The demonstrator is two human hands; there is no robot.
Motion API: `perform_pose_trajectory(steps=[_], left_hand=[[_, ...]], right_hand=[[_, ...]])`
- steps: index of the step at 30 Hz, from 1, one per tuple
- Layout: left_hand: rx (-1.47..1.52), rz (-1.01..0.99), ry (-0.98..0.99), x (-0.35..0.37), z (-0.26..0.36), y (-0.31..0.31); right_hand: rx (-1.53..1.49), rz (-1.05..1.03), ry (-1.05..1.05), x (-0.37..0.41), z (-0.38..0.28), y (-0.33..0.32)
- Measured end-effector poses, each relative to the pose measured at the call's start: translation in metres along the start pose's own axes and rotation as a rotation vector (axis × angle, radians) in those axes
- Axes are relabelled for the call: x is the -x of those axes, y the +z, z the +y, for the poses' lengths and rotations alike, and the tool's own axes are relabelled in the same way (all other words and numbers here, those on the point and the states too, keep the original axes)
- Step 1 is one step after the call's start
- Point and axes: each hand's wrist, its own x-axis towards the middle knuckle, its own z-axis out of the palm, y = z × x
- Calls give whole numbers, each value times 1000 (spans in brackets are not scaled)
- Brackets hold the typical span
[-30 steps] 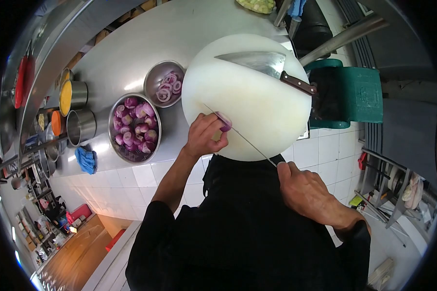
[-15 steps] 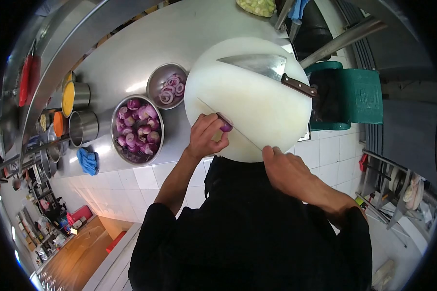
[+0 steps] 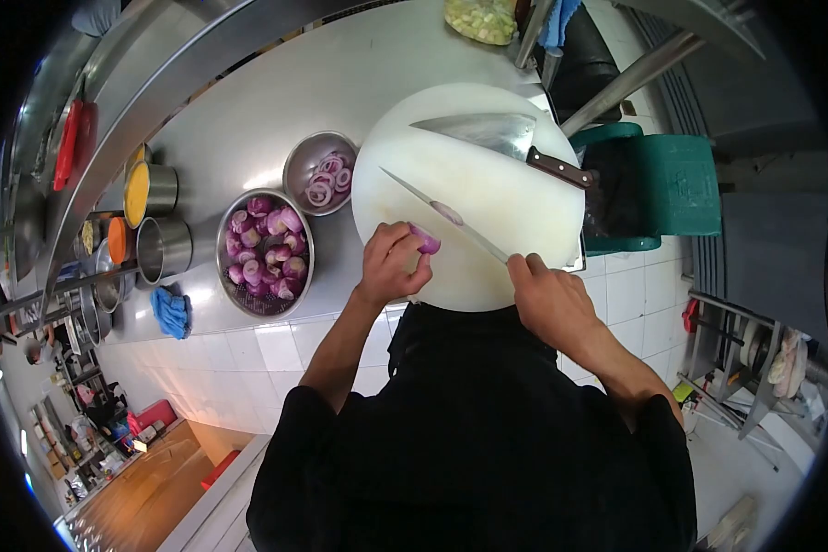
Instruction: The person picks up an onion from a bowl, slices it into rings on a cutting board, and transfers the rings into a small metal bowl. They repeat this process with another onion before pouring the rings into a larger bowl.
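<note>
A round white cutting board (image 3: 524, 216) lies on the steel table. My left hand (image 3: 393, 264) grips a purple onion (image 3: 425, 239) at the board's near left part. My right hand (image 3: 554, 299) is closed round the handle end of a slim knife (image 3: 483, 241), whose blade points up and left across the board, a little apart from the onion. A thin onion slice (image 3: 447, 212) clings to the blade. A broad knife (image 3: 492, 132) with a brown handle rests at the board's far side.
Left of the board stand a bowl of onion rings (image 3: 294, 175) and a colander of onions (image 3: 310, 244). Farther left are metal pots (image 3: 165, 250) and a blue cloth (image 3: 169, 312). A green bin (image 3: 685, 186) is at the right, a bag of chopped food (image 3: 480, 20) at the top.
The knife has moved up and right, away from the onion, with my right hand. A slice now shows on its blade. My left hand still holds the onion. The view has shifted slightly.
</note>
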Motion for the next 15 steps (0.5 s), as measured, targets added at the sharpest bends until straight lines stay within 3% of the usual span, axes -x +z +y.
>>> perform_pose_trajectory(steps=[6,10,13,15], left_hand=[[-56,-88,4,-3,6,-1],[-65,-110,-41,-3,8,-3],[-80,-109,-138,-4,10,2],[-63,-98,-326,-20,15,4]], right_hand=[[203,256,-41,6,12,15],[142,293,-8,12,27,13],[62,465,89,38,50,6],[86,519,185,59,62,3]])
